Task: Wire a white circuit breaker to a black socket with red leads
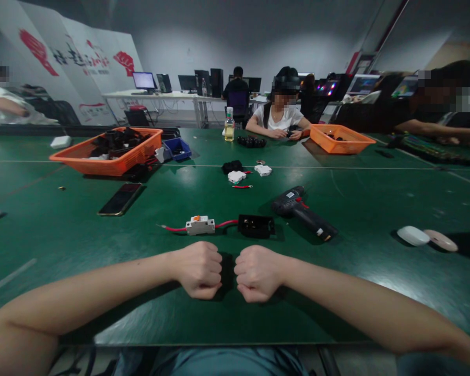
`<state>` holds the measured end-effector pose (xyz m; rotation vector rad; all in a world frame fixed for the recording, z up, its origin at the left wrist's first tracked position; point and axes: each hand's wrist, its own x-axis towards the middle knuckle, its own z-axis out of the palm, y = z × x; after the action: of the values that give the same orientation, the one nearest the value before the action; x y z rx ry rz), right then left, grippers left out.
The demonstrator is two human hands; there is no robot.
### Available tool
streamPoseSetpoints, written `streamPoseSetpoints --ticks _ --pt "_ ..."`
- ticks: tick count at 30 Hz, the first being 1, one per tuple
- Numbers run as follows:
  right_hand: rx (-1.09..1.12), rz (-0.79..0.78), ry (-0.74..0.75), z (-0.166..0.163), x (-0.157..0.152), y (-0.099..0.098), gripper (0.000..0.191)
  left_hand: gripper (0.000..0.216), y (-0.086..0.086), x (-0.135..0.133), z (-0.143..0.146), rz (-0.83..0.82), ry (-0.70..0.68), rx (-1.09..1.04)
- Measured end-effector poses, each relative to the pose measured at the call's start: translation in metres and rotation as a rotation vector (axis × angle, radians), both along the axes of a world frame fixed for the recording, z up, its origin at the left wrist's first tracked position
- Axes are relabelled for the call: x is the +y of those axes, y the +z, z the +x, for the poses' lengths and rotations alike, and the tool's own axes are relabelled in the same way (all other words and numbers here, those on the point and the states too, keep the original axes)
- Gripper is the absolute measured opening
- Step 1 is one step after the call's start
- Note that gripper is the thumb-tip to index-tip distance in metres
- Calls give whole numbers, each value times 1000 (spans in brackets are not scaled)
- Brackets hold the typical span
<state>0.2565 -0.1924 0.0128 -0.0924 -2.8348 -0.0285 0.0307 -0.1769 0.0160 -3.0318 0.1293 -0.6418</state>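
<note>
My left hand (199, 269) and my right hand (257, 272) rest on the green table (62, 240) as two fists, knuckles facing each other, a small gap between them. A dark shape (227, 269) shows in that gap; I cannot make out whether either fist holds it. Just beyond the fists lies a white breaker (200, 225) with red wires, joined to a black socket part (256, 225). To the right of that lies a black electric screwdriver (303, 211).
A phone (120, 199) lies at the left, behind it an orange basket (107, 151) of black parts and a blue bin (177, 148). Small white and black parts (237, 174) sit mid-table. A second orange basket (340, 139), a bottle (229, 125) and seated people are opposite.
</note>
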Motion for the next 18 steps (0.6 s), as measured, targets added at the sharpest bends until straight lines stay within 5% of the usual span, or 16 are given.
streamPoseSetpoints --ticks 12,18 --pt "-185 -100 -185 1 -7 10 32 30 -10 1 -5 -73 7 22" --pt "-161 -59 -97 -1 -6 6 37 28 -9 1 -4 -41 -14 44"
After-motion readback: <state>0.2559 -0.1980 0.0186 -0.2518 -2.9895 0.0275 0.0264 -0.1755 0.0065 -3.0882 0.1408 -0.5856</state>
